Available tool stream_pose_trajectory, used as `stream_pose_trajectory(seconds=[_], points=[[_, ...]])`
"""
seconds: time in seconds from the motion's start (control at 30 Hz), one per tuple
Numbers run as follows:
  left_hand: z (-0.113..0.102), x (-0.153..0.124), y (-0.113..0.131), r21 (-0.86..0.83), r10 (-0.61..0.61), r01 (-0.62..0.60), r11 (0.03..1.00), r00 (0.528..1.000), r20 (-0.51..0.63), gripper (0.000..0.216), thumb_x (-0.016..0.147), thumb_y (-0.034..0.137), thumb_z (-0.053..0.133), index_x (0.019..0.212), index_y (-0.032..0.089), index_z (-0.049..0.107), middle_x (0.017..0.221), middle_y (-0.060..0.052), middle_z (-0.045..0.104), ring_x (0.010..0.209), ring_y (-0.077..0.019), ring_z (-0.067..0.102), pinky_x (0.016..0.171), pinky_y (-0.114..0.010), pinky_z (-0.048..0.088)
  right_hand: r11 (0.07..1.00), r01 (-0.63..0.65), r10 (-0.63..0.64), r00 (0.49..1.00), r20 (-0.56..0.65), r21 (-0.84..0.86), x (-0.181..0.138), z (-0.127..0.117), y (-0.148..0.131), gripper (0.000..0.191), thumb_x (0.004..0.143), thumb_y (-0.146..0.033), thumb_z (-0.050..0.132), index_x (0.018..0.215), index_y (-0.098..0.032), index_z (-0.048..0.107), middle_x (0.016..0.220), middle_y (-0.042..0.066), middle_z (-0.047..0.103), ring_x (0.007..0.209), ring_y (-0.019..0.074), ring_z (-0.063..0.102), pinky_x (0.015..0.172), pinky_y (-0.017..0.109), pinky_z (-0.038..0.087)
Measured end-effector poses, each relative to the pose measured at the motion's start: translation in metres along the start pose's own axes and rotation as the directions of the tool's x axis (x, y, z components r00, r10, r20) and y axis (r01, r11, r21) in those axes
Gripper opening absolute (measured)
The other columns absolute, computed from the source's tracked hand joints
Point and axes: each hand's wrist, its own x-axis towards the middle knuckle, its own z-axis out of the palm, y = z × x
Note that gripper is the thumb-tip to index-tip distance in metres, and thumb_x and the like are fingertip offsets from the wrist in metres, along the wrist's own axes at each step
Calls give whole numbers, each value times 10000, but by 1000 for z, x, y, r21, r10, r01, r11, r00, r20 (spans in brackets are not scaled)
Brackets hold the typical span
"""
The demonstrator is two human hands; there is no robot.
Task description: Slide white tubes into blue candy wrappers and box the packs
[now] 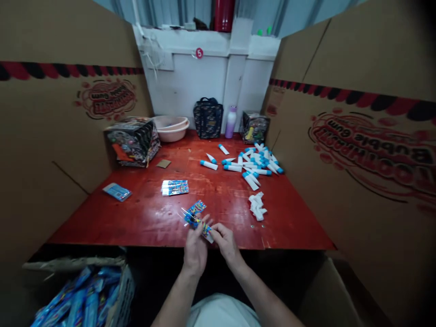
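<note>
Both hands meet at the near edge of the red table [143, 218]. My left hand [195, 247] is closed round a small colourful printed packet [196, 213] that sticks up past the fingers. My right hand [225, 240] pinches the packet's lower end from the right. A pile of several white tubes with blue caps [252, 163] lies far right on the table. A small heap of white strips [257, 206] sits nearer, right of my hands. A flat stack of printed packets [175, 187] lies in the table's middle.
Tall cardboard walls [51, 136] close in both sides. At the back stand a printed box [134, 141], a pink basin [172, 127], a dark bag [207, 118], a lilac bottle [230, 121] and a second small box [255, 127]. A carton of blue packets [81, 299] sits lower left. A blue packet [116, 191] lies left.
</note>
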Motion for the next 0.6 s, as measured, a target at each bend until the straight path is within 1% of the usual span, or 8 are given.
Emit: stream_pose_trajectory(seconds=[0.07,0.13,0.2,0.23,0.3,0.4,0.53,0.6], points=[[-2,2,20,-107,-13,15,994,1000,18,237,764,274,649,984,188,645,858,-57,673,835,-218,642,821,-389,490,998,41,-37,997,72,-54,-4,-1,0,285,797,-434,566,691,-170,581,581,-34,502,523,93,425,508,213,325],[-5,3,33,-183,-58,65,981,997,44,149,789,252,618,922,189,642,755,-35,646,734,-198,633,790,-404,502,998,56,-53,982,183,-12,-9,-2,1,282,787,-445,579,727,-170,595,574,-39,508,516,92,434,515,215,334],[-7,3,37,-240,-116,123,963,992,46,84,807,239,594,852,180,634,714,-30,622,678,-184,613,774,-411,508,997,54,-66,966,252,54,-14,-4,3,278,765,-450,608,762,-172,606,584,-41,522,520,93,446,524,215,343],[-8,2,36,-266,-141,147,953,989,43,78,816,237,583,826,175,628,716,-33,617,671,-183,607,772,-416,509,996,56,-72,963,258,68,-16,-5,4,272,760,-446,620,765,-174,608,592,-39,533,530,95,455,533,217,350],[-7,-1,31,-307,-180,186,933,982,48,89,830,238,564,805,169,616,731,-38,612,680,-185,602,774,-419,507,995,72,-85,969,231,64,-18,-6,5,268,769,-438,619,718,-176,598,591,-32,543,554,104,471,558,225,366],[-3,-8,24,-331,-193,212,920,977,89,101,842,246,554,818,165,610,739,-39,601,693,-180,595,762,-389,504,995,98,-101,976,194,23,-20,-7,2,299,789,-457,595,681,-178,592,603,-18,544,580,121,478,575,240,384],[0,-14,23,-315,-201,225,922,974,107,89,840,233,559,824,161,608,732,-33,592,676,-169,587,756,-372,501,973,171,-139,970,202,-154,-20,-4,-4,315,828,-472,550,787,-175,647,650,-7,527,597,134,471,588,256,404],[-2,-14,25,-326,-213,232,916,973,93,84,839,221,557,811,159,605,722,-31,590,665,-166,585,756,-372,503,945,232,-181,958,222,-230,-19,-3,-5,321,850,-452,527,756,-171,649,660,1,521,619,139,472,616,263,406]])
